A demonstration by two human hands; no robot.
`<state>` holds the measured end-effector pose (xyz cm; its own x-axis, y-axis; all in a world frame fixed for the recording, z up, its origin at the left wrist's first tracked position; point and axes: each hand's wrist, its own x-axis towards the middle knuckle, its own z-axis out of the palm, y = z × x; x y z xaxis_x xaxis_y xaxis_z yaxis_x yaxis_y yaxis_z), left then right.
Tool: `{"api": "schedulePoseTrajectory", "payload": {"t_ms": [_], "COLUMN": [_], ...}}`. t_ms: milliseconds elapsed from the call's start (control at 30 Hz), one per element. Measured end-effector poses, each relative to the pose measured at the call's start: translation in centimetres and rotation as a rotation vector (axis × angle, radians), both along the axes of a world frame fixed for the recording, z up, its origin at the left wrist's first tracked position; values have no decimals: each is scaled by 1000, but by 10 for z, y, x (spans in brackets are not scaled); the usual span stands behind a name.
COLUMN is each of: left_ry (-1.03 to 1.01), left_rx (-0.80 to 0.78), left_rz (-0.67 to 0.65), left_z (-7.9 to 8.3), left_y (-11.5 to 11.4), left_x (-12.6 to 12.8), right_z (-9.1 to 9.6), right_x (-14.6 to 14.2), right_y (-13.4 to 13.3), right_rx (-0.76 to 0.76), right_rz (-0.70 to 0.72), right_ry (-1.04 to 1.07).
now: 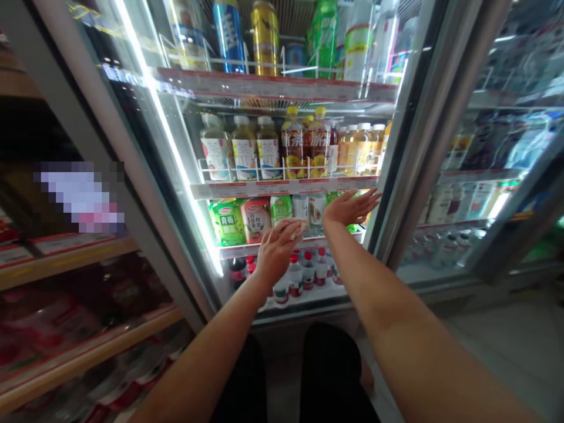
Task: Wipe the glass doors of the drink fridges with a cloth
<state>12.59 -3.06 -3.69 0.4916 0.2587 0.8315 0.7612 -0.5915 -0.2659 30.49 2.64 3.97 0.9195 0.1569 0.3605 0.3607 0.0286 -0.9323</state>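
Note:
My left hand (277, 249) reaches toward a lit drinks fridge, its fingers over a pale crumpled cloth (298, 227). To the right and a little higher, my right hand (351, 208) has its fingers stretched out and holds nothing. Behind the hands, a fridge shelf carries a green drink pouch (228, 222), a red drink pouch (255, 219) and other packs, some partly covered by my hands. Reflections suggest glass in front of the shelves. I cannot tell whether either palm touches it.
Bottled teas (269, 147) stand behind a wire rail on the middle shelf, with cans (265, 38) above. Small red-capped bottles (308, 270) fill the bottom. A metal door frame (423, 129) borders the right side. At left is a wooden-edged shelf (70, 261) of goods.

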Motion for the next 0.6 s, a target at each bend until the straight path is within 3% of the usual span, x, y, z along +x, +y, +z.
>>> {"api": "schedulePoseTrajectory", "payload": {"t_ms": [167,367,433,600], "left_ry": [-147,-106,-71,-202], "left_rx": [100,52,59,184], "left_rz": [26,57,70,69], "left_z": [34,34,41,95], "left_y": [0,-5,-4,12], "left_x": [-11,-16,-20,-41], "right_z": [1,1,1,2], "right_x": [0,0,0,0], "right_y": [-1,-1,-1,-2], "right_rx": [-6,-2,-3,-16], "right_rz": [1,-8,-5,9], "right_ry": [-1,-3,-5,-4]}}
